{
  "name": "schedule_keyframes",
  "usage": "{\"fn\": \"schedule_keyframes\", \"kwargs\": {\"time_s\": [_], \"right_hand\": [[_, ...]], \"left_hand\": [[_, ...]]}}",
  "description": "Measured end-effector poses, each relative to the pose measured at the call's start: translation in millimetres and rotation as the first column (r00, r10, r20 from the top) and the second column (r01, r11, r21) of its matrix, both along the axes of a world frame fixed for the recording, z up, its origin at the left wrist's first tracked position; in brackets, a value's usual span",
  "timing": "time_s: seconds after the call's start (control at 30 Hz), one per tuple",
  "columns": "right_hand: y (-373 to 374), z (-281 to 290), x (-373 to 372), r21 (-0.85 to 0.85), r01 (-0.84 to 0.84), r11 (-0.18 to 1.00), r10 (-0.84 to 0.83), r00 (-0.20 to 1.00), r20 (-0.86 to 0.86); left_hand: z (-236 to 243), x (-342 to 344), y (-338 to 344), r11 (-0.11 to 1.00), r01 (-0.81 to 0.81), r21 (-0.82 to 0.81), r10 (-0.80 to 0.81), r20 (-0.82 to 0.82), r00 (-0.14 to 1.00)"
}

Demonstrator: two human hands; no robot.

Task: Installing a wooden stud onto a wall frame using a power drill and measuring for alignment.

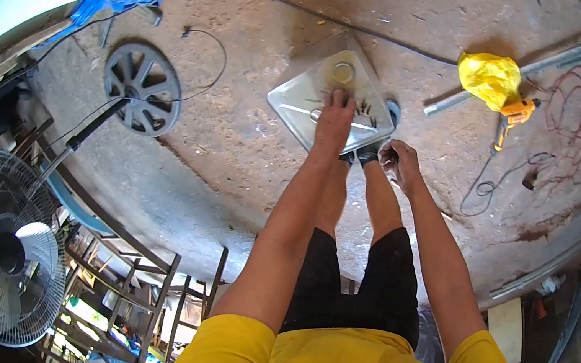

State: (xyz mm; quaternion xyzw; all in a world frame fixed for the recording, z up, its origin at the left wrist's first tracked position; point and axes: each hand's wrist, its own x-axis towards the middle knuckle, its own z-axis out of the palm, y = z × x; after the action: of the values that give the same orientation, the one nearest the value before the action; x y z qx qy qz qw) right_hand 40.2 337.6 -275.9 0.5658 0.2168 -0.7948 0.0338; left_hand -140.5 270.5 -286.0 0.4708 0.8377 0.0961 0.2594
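Observation:
A pale rectangular container (285,108) sits in the upper middle, with a round tin (343,73), a light bar (297,109) and several small dark pieces (363,108) in it. My left hand (333,115) reaches into the container across the bar, fingers bent over the contents; whatever is under the fingertips is hidden. My right hand (403,165) is beside the container's near right corner, fingers curled around something small that I cannot make out.
A standing fan (13,285) and metal frames (134,310) crowd the left. A spoked wheel-shaped base (149,121) lies upper left. At right are a yellow bag (490,76), orange drill (516,114), metal tube (440,106) and tangled red cords (569,109). A black cable (373,31) crosses the floor.

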Motion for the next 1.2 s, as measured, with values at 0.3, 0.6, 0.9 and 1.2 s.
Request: {"fn": "schedule_keyframes", "kwargs": {"time_s": [0.3,0.6,0.9,1.2], "right_hand": [[-13.8,0.8,-30.7,-0.032,0.101,0.994,-0.105,0.979,-0.175],[-10.9,-15.6,-66.8,-0.148,0.302,0.942,-0.318,0.943,-0.095],[7.9,-8.9,-45.3,-0.252,0.147,0.957,-0.186,0.973,-0.138],[16.5,10.2,24.8,-0.102,0.185,0.977,-0.182,0.982,0.043]], "left_hand": [[0.5,-1.6,-0.2,0.973,-0.229,0.042,0.223,0.114,0.968],[53.7,27.0,2.1,0.884,-0.445,0.147,0.276,0.604,0.748],[32.5,12.8,-9.5,0.758,-0.643,0.106,0.534,0.465,0.706],[0.8,44.3,28.5,0.961,-0.274,0.029,0.275,-0.049,0.96]]}}
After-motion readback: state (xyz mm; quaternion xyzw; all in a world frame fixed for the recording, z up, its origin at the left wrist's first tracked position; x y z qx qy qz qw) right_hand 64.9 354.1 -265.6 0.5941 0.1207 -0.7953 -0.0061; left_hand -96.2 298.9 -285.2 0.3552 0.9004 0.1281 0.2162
